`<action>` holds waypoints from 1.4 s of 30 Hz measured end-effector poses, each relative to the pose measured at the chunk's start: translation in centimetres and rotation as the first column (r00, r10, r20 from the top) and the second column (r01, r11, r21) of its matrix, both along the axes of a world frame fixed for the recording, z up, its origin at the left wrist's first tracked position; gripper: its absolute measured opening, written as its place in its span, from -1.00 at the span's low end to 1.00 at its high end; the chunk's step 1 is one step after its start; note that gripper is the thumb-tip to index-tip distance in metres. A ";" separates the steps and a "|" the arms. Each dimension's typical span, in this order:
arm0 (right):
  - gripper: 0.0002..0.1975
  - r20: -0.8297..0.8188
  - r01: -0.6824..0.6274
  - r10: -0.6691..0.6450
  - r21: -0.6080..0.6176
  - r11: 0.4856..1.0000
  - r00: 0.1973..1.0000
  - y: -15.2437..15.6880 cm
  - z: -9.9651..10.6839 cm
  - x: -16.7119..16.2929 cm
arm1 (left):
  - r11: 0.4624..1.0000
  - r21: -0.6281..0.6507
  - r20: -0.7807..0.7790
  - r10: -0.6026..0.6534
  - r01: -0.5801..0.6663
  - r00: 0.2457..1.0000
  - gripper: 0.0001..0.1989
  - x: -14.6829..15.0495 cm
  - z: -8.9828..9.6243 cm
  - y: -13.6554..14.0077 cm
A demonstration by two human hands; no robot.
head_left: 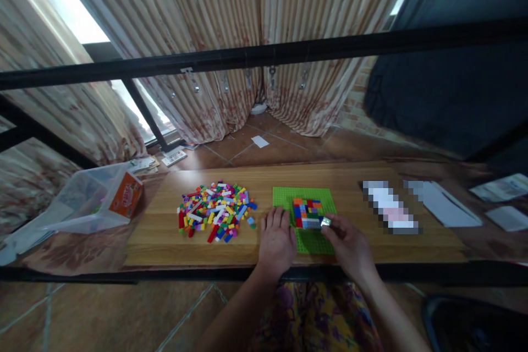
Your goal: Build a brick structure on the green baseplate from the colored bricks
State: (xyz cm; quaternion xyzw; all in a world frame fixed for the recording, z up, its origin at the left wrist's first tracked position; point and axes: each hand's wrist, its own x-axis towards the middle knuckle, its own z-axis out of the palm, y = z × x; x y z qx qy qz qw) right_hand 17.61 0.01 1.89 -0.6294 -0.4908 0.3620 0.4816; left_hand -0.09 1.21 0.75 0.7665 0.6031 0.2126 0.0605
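A green studded baseplate (305, 193) lies on the wooden board, with a flat block of colourful toy bricks (307, 213) built on its middle. My left hand (277, 236) rests flat over the plate's left edge, fingers stretched forward and holding nothing. Between the thumb and fingertips of my right hand (350, 245) is a small pale brick (325, 222), at the front right corner of the block. Whether that brick touches the block I cannot tell. My right fingers hide part of the plate's right side.
Loose bricks (218, 212) are heaped left of the baseplate on the wooden board (157, 231). A clear plastic bin (82, 198) with an orange label stands beyond its left end. A blurred-out flat item (390, 206) lies to the right. A black bar (231, 55) crosses behind.
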 end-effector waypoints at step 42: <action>-0.70 0.593 -0.296 0.146 0.163 0.941 0.792 5.5 -0.7 -2.1 | 0.999 -0.036 0.047 -0.010 0.011 0.999 -0.57 0.0 -0.1 -0.2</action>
